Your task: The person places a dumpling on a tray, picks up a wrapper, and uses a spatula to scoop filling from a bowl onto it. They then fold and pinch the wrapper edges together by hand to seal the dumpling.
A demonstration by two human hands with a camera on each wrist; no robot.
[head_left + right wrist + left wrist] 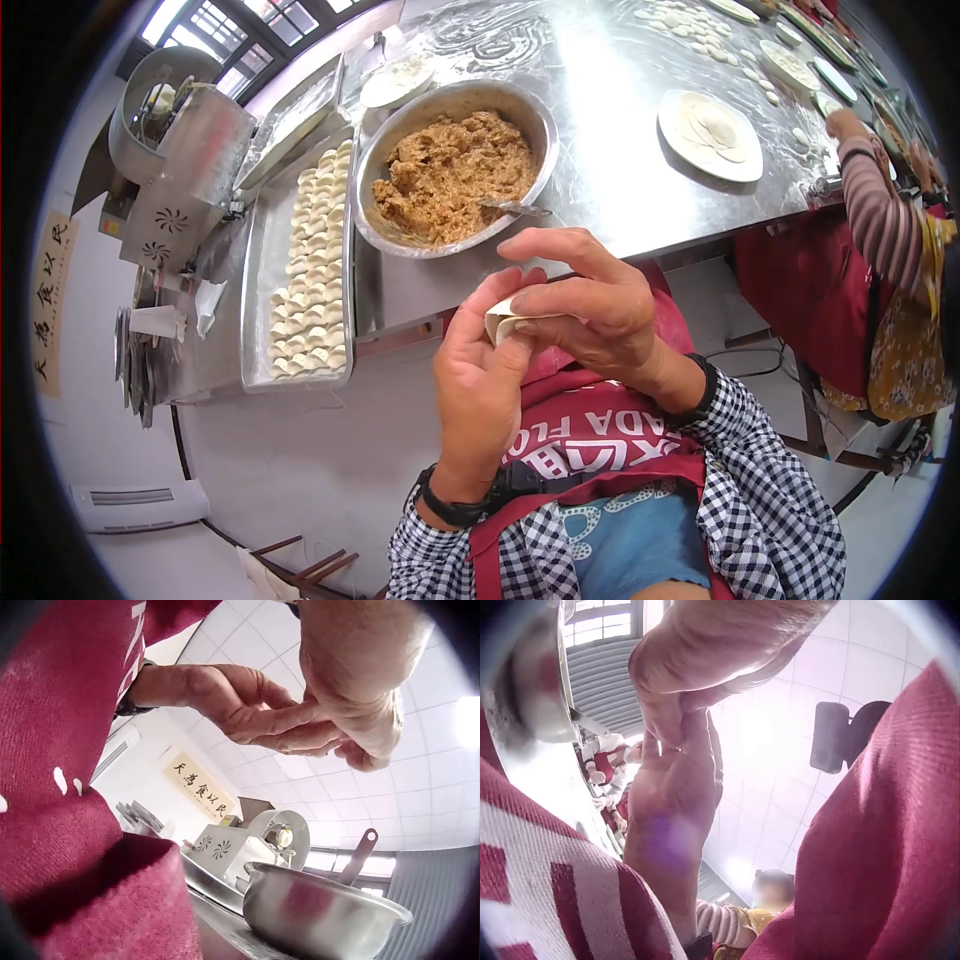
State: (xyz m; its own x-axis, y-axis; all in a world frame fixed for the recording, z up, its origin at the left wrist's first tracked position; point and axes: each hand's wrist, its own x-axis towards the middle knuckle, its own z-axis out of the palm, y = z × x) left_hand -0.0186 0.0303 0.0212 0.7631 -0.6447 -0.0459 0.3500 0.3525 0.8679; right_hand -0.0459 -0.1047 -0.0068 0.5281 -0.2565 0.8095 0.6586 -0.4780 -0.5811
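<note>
A folded piece of pale dough (503, 318) is pinched between both hands in front of the apron, just below the table edge. The left hand (482, 375) holds its left side with thumb and fingers. On the other side the right hand (600, 310) grips the dough's edge, its index finger raised and bent. Both wrist views show the left hand (225, 701) and right hand (671, 787) meeting at the fingertips; the dough is hidden there. Beyond the hands stands a metal bowl (365, 225) of brown filling (450, 170) with a spoon (515, 208) in it.
Left of the bowl, a metal tray (262, 335) holds rows of dumplings (315, 270). A white plate of flat wrappers (712, 130) lies to the right. A metal machine (185, 165) stands at far left. Another person's striped sleeve (880, 210) shows at right.
</note>
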